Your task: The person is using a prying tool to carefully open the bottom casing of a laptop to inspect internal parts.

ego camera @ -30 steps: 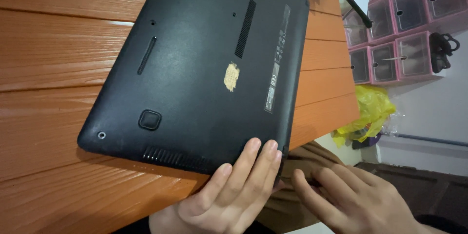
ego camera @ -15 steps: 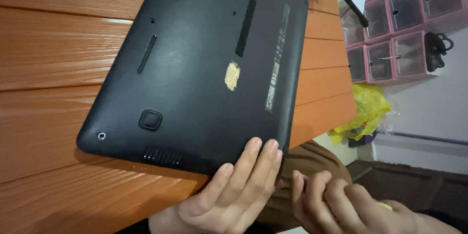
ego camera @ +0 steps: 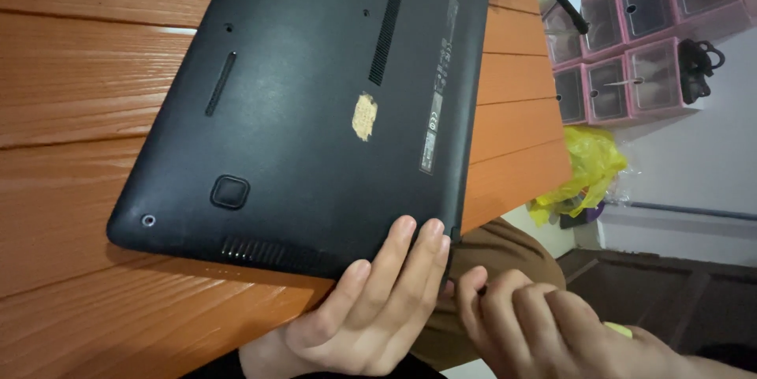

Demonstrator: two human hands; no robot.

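Head view, laptop: black laptop point(ego camera: 315, 103) lying bottom-up on the orange wooden table point(ego camera: 71, 71), its near right corner hanging over the table edge toward the person.
Head view, long axis: runs from the lower left up toward the top right of the frame, so the short edge with the vent grille faces the hands.
Head view, left hand: left hand point(ego camera: 371, 308) is flat on that near corner, fingers pressed together and lying on the base, thumb tucked under out of sight, so it's touching, not pinching.
Head view, right hand: right hand point(ego camera: 544, 324) is curled just beside the corner, off the table, fingertips bunched near the edge; can't tell if it's pinching anything. Something yellow-green peeks out behind it.
Head view, nearer hand: the left, it's already on the laptop.
Head view, containers: pink drawer units point(ego camera: 639, 40) stacked top right, small dark bits inside, too tiny to name. Yellow plastic bag point(ego camera: 587, 170) below them.
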